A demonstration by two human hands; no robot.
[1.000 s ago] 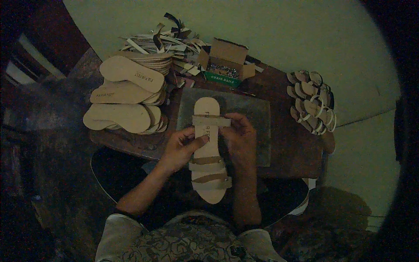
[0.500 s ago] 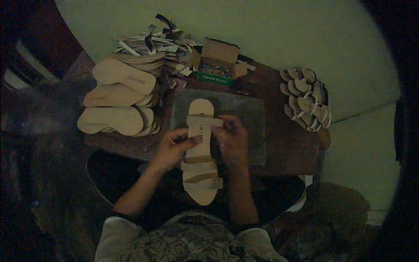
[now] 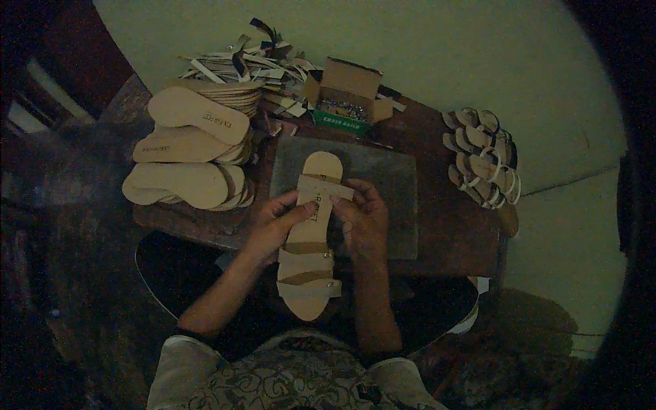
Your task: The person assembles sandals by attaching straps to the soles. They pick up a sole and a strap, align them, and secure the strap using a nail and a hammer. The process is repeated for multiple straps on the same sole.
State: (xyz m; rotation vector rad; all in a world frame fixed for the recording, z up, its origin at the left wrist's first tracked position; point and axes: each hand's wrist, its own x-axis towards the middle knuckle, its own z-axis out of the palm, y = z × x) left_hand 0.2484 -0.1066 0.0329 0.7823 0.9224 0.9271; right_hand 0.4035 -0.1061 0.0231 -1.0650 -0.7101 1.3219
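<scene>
A pale beige sandal sole is held lengthwise before me, its printed face up and its pointed end toward my body. Two straps cross it near that end, and another pale strap lies across it near the far rounded end. My left hand grips the left edge, thumb on top and fingers tucked beneath. At the right, my right hand pinches the right end of the far strap between thumb and fingers. Under the sole's far part is a dark flat board.
Stacked beige soles fill the table's left side. Loose strips are heaped behind, near an open cardboard box of small shiny pieces. Several strapped sandals stand at the right edge. A pale green wall rises behind the table.
The sole has tilted slightly, its near end swinging left and its far end right. My left thumb has moved further up the sole. My right hand keeps its pinch on the strap end.
</scene>
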